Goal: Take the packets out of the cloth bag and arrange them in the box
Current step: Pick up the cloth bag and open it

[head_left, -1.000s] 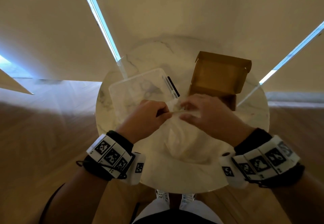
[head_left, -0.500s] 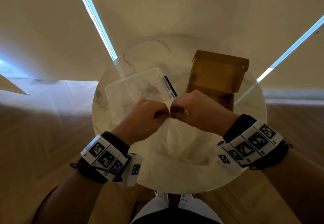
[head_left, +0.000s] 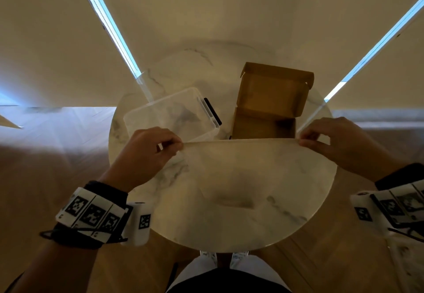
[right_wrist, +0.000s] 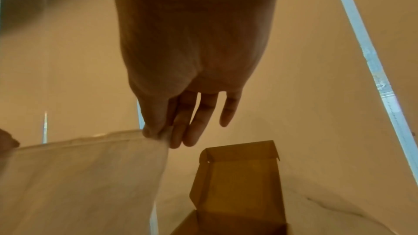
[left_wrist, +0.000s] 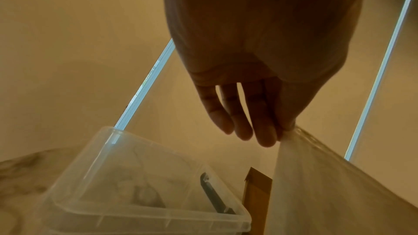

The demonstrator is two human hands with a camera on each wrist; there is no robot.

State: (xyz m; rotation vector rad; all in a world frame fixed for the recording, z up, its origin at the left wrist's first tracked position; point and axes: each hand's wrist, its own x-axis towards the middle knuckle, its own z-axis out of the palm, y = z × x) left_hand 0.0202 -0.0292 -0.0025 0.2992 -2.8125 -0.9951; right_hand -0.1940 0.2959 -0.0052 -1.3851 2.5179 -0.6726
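A thin white cloth bag (head_left: 241, 168) is stretched flat and taut above the round marble table (head_left: 286, 221). My left hand (head_left: 146, 152) pinches its top left corner between thumb and forefinger (left_wrist: 287, 128). My right hand (head_left: 330, 141) pinches the top right corner (right_wrist: 158, 135). A faint rectangular shape (head_left: 236, 201) shows through the lower cloth. Behind the bag's top edge stands an open brown cardboard box (head_left: 266, 118) with its lid raised, also in the right wrist view (right_wrist: 235, 185). No packets are in plain sight.
A clear plastic container (head_left: 169, 113) with a dark latch (head_left: 212, 111) sits at the back left of the table, close under my left hand (left_wrist: 140, 190). Wooden floor surrounds the table; pale curtains hang behind it.
My hands were together at the bag's mouth. They have moved apart, left and right, pulling the bunched cloth out into a flat, taut sheet.
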